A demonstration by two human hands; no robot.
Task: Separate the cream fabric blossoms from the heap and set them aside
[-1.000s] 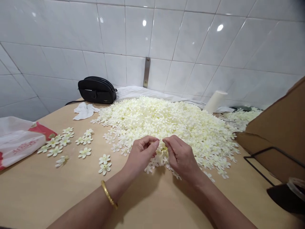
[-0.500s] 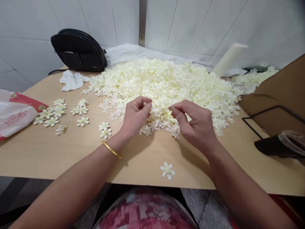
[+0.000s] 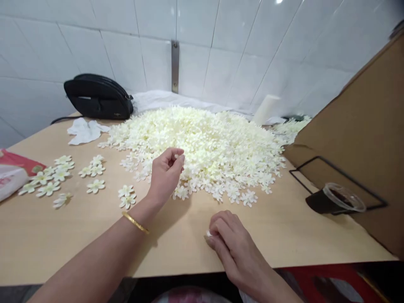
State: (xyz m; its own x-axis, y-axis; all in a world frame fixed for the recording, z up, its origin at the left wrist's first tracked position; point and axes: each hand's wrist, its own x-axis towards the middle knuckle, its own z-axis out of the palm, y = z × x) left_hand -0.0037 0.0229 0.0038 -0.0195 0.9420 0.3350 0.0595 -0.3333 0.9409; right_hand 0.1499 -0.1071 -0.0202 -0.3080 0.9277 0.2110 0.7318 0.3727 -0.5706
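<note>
A big heap of small cream-white artificial flowers covers the middle of the wooden table. At the heap's near left edge is my left hand, its thumb and fingertips pinched together; whatever they hold is too small to make out. My right hand rests low over the table's front part, fingers closed on a white flower of which only a bit shows. Several loose flowers lie on the left, and a pair of flowers lies beside my left forearm.
A black bag and a crumpled white tissue are at the back left. A red and white packet lies at the left edge. On the right are a cardboard sheet, a black wire frame and a dark drink cup.
My right hand has moved down from the heap to the table front and closed on the single flower there. My left hand stays pinched by the heap. The view has tilted up and shifted right.
</note>
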